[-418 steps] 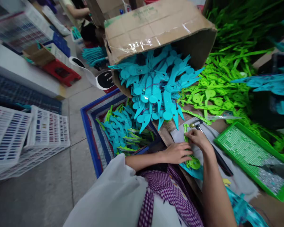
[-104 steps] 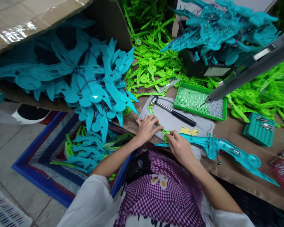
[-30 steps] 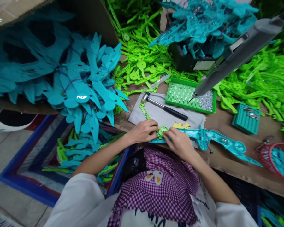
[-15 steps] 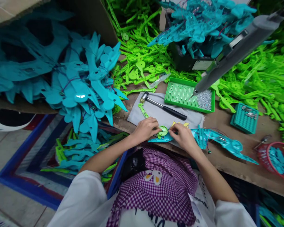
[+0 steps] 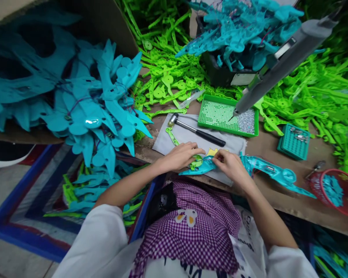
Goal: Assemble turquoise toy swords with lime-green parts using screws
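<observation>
My left hand [image 5: 183, 156] reaches over a lime-green plastic part [image 5: 196, 163] with a round disc, its fingers bent down onto the disc's edge. This green part lies against a turquoise plastic piece [image 5: 204, 167] with a pointed end. On the right, my right hand [image 5: 229, 164] is closed in a pinch above the same turquoise piece. A thin wire runs from the disc towards its fingertips; the exact grip is too small to see clearly. Beyond my right hand stretches a longer turquoise section [image 5: 274, 172] with wires, its join hidden behind the hand.
A hammer [image 5: 201, 132] lies on a grey cloth [image 5: 162, 143] beside a green screw tray [image 5: 203, 125]. An electric screwdriver [image 5: 278, 69] hangs above the tray. Teal trays [image 5: 292, 144] and a red basket [image 5: 316, 185] stand right. Turquoise parts [image 5: 89, 104] spill from a carton at left.
My right hand has drawn slightly away from the disc, widening the gap between the hands. My left fingers have stretched further over the disc. The view has shifted a little.
</observation>
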### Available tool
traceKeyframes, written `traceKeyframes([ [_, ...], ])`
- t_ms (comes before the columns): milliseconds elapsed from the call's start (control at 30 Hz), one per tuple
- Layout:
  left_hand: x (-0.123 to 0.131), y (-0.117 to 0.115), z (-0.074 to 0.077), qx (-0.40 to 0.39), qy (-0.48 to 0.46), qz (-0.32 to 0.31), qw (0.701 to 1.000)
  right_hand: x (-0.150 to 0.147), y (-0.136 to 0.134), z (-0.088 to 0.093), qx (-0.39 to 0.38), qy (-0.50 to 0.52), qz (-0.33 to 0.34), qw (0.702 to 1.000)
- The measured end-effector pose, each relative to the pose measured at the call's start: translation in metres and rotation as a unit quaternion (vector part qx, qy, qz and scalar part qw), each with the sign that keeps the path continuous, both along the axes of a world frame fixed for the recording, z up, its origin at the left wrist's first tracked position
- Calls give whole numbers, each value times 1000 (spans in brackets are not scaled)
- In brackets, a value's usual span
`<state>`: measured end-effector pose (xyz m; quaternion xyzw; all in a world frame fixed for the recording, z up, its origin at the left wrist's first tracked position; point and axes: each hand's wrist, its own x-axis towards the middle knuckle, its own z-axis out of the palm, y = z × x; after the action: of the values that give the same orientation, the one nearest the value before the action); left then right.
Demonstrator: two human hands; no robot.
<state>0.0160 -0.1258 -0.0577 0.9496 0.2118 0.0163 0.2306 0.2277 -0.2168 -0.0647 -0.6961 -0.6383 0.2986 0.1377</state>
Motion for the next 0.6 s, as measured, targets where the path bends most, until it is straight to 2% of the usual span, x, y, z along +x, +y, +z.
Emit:
traceKeyframes([
  [167,7,7,2,-7,35,-65,997,7,-4,1,-4,48,28,998],
  [400,8,8,2,-24,41,-86,995,13,-5,-7,25,102,26,994],
  [600,10,10,3,-43,55,-108,992,8,2,-5,-1,62,7,998],
])
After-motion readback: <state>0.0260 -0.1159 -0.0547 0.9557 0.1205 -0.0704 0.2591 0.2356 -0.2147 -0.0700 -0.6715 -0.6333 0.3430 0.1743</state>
